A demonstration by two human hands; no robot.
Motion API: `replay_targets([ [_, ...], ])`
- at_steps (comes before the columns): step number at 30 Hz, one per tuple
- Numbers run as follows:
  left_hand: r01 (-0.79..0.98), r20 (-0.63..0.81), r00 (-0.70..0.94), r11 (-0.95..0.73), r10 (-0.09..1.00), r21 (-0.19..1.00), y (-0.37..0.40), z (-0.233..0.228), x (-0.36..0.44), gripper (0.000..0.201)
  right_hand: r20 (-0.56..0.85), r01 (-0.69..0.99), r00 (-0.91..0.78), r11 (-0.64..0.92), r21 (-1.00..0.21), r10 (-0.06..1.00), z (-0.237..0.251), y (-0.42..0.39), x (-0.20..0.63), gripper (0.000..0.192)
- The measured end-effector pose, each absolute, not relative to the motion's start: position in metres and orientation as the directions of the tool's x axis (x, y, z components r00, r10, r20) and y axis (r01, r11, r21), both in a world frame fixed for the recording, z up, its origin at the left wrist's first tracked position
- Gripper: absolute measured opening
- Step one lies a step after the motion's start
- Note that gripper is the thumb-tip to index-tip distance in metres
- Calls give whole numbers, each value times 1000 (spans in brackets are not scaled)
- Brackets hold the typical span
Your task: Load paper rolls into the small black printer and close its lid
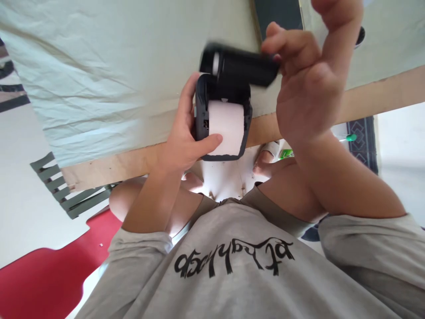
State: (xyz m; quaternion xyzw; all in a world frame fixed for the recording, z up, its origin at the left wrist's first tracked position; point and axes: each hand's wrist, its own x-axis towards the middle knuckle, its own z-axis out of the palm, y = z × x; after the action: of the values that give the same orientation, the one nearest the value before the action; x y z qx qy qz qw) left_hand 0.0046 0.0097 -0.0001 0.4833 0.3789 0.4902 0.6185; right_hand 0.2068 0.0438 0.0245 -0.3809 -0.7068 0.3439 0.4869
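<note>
Left hand (186, 141) wrapped around small black printer (202, 119), thumb pressed on white paper roll (226, 126) seated inside. Right hand (305, 88) pinching raised lid (241, 66), blurred. Printer held just above table's (109, 75) near wooden edge (109, 168), over pale cloth.

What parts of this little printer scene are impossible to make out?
- Head view: the printer lid is motion-blurred; its details are lost.
- The printer body's left side is hidden by the left hand.
- The lid's right end is covered by the right hand.
- The dark flat thing on the table is cut off by the top edge.
</note>
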Motion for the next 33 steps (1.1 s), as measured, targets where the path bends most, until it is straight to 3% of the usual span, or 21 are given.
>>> replay_targets([
  [3,-243,-5,222,60,975,968,8,0,5,87,447,36,-179,460,-887,876,21,43,203,42],
  [6,-266,20,238,46,971,963,7,0,6,83,339,110,-342,395,-912,877,19,39,197,41],
  [11,-273,109,317,-19,942,962,11,-5,5,82,328,155,-533,471,-868,780,20,38,195,54],
  [21,-326,55,237,26,970,945,11,-1,12,56,311,223,-518,476,-850,797,21,37,191,54],
  [29,-376,45,258,57,965,925,11,-5,11,54,359,84,-522,465,-881,774,16,38,195,56],
  [33,-395,121,239,-17,963,919,12,1,15,52,387,41,-532,479,-877,753,14,41,198,59],
])
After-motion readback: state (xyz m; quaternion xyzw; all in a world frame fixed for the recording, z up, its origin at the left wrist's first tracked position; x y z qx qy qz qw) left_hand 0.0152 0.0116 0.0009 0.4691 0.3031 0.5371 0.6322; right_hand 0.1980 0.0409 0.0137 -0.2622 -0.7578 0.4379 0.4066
